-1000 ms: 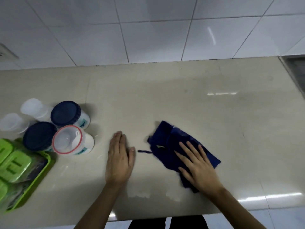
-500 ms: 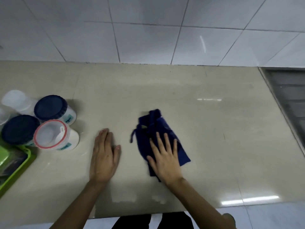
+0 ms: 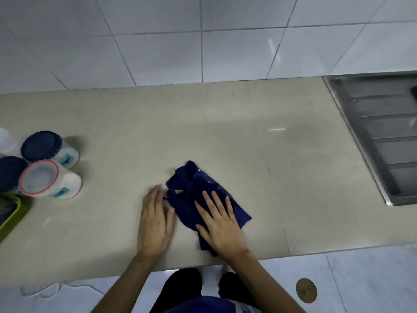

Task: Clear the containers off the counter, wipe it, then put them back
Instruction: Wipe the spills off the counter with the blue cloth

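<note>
A dark blue cloth (image 3: 189, 190) lies crumpled on the beige counter (image 3: 225, 132) near its front edge. My right hand (image 3: 220, 224) presses flat on the cloth's near half, fingers spread. Just to the left, my left hand (image 3: 155, 222) rests flat on the bare counter, its fingertips next to the cloth's left edge. At the far left stand the containers: a blue-lidded jar (image 3: 45, 146), a red-rimmed jar (image 3: 45, 180) with a clear lid, a second blue lid (image 3: 10, 172) cut by the frame edge, and a translucent white one (image 3: 5, 141).
A green tray (image 3: 13, 213) pokes in at the lower left. A steel sink drainboard (image 3: 379, 136) is set into the counter's right end. White wall tiles back the counter. A round floor drain (image 3: 306, 290) shows below the front edge.
My right hand has slid the cloth leftward until it nearly meets my left hand, which stays flat on the counter. The view has swung right, bringing the drainboard in.
</note>
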Demonstrator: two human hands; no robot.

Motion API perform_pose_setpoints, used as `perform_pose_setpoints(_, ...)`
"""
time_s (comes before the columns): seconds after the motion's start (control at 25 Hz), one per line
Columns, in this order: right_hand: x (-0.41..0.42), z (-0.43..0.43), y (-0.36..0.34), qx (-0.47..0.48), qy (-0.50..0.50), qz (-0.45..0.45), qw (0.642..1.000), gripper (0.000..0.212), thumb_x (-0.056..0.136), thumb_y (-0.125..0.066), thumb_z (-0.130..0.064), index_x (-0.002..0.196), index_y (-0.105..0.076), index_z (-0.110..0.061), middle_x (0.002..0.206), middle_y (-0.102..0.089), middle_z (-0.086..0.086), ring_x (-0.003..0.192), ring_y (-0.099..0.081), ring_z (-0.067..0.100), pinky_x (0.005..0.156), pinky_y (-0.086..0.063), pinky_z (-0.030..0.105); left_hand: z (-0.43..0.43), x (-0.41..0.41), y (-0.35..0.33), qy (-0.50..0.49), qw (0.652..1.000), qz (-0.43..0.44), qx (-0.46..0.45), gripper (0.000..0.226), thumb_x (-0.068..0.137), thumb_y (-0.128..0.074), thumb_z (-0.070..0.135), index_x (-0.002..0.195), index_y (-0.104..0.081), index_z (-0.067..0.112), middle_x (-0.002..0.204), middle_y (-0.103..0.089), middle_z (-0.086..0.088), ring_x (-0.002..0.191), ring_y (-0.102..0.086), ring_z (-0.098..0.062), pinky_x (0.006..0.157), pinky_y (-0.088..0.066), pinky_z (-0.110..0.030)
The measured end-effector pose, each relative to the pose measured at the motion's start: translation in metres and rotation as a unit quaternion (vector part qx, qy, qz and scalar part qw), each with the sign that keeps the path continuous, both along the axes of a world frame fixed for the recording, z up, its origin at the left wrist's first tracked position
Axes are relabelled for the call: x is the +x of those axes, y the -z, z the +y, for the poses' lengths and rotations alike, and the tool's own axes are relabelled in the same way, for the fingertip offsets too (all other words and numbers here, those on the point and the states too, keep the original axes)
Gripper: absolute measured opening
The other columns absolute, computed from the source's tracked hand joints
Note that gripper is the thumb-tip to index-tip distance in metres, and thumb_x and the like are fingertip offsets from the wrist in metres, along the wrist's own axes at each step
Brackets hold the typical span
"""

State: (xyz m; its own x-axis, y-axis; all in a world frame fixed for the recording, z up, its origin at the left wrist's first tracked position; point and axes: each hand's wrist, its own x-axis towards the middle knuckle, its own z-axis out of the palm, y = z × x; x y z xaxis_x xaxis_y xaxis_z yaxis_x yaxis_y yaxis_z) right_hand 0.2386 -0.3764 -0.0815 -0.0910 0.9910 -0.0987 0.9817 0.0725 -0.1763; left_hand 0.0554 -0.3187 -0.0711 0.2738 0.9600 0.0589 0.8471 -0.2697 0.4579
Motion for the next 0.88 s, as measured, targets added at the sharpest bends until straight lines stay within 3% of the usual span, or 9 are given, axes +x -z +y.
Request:
perform_pose_setpoints(0.24, 0.118, -0.034, 0.002, 0.015, 0.074, -0.009, 0.997, 0.054, 0.093, -0.035, -0.047, 0.143, -0.035, -0.027, 0.155, -0.031, 0.003, 0.144, -0.024, 0.025, 0.114, -0.013, 0.050, -0.026, 0.088, 0.002, 0.073, 0.997, 0.031, 0.015, 0.061, 0.097, -0.031, 0.040, 0.147, -0.027, 0.006, 0.155, -0.029, -0.008, 0.145, -0.018, -0.015, 0.121, -0.005, -0.031)
perform_pose_setpoints(0.36, 0.183, -0.050, 0.001, 0.021, 0.159, -0.020, 0.987, 0.057, 0.096, -0.019, -0.052, 0.143, -0.036, -0.026, 0.155, -0.030, 0.005, 0.144, -0.025, 0.027, 0.116, -0.013, 0.050, -0.035, 0.120, 0.004, 0.096, 0.994, 0.057, 0.012, 0.061, 0.097, -0.033, 0.041, 0.146, -0.029, 0.006, 0.155, -0.029, -0.008, 0.145, -0.020, -0.018, 0.121, -0.007, -0.033)
perform_pose_setpoints(0.48, 0.225, -0.069, 0.000, 0.016, 0.255, -0.024, 0.966, 0.062, 0.092, -0.021, -0.051, 0.143, -0.036, -0.021, 0.154, -0.031, 0.010, 0.143, -0.025, 0.032, 0.113, -0.020, 0.059, -0.044, 0.135, 0.007, 0.097, 0.993, 0.072, 0.000, 0.060, 0.097, -0.035, 0.040, 0.144, -0.033, 0.004, 0.153, -0.032, -0.011, 0.143, -0.025, -0.020, 0.120, -0.010, -0.035)
perform_pose_setpoints(0.72, 0.218, -0.070, 0.002, -0.006, 0.305, -0.003, 0.952, 0.064, 0.089, -0.023, -0.050, 0.145, -0.032, -0.021, 0.155, -0.026, 0.015, 0.144, -0.019, 0.038, 0.110, -0.014, 0.068, -0.039, 0.088, 0.001, 0.033, 0.998, 0.049, 0.001, 0.060, 0.096, -0.036, 0.043, 0.144, -0.034, 0.007, 0.152, -0.035, -0.009, 0.142, -0.024, -0.018, 0.121, -0.005, -0.032)
perform_pose_setpoints(0.88, 0.206, -0.063, -0.012, 0.079, 0.312, 0.060, 0.945, 0.070, 0.086, -0.025, -0.058, 0.136, -0.047, -0.014, 0.150, -0.032, 0.024, 0.140, -0.025, 0.039, 0.111, -0.016, 0.066, -0.017, -0.005, -0.007, -0.035, 0.998, 0.048, 0.009, 0.058, 0.095, -0.033, 0.044, 0.140, -0.040, 0.007, 0.148, -0.041, -0.008, 0.140, -0.032, -0.021, 0.121, -0.007, -0.031)
